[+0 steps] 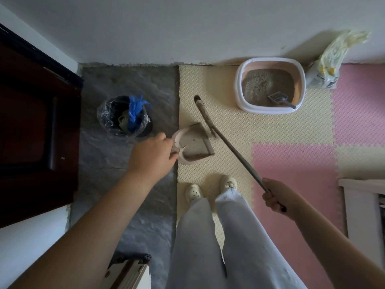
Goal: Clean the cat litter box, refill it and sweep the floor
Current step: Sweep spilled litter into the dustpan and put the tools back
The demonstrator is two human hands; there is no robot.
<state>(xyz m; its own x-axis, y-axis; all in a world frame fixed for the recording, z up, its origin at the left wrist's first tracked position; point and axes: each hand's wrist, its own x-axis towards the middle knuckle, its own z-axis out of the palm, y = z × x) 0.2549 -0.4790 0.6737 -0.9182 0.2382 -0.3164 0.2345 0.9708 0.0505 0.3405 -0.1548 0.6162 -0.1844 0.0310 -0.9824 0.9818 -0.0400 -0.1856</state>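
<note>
- The person's pale trousers point(208, 247) and two white clogs point(193, 192) stand on the yellow foam mat point(260, 126), just right of the seam with the grey floor point(129, 84).
- To the near left, a folded wooden frame point(129, 270) narrows the grey strip. To the right, white furniture point(358, 205) borders the pink mat tiles point(291, 163).
- The right grip point(277, 196) is clenched round the near end of the broom point(235, 151) handle, which slants up and left across the mat.
- The left grip point(151, 154) grasps the handle of the dustpan point(194, 142). The pan sits at the seam, its handle over the grey floor and its flat lip on the yellow mat.
- A little grey litter lies along the pan's near inner edge.
- The broom's long head rests on the mat, its near end just beside the pan's far corner.
- Bare yellow mat lies open between the broom and the litter box point(238, 84).
- A lined bin point(123, 115) holding a blue bag point(135, 109) stands on the grey floor, near the left grip.
- A dark door point(27, 122) bounds the grey floor on the left.
- The litter box stands against the wall point(187, 28), filled with grey litter point(262, 84). A grey scoop point(280, 98) lies in its near right corner.
- A crumpled litter sack point(331, 63) leans on the wall, touching the box's right side.
</note>
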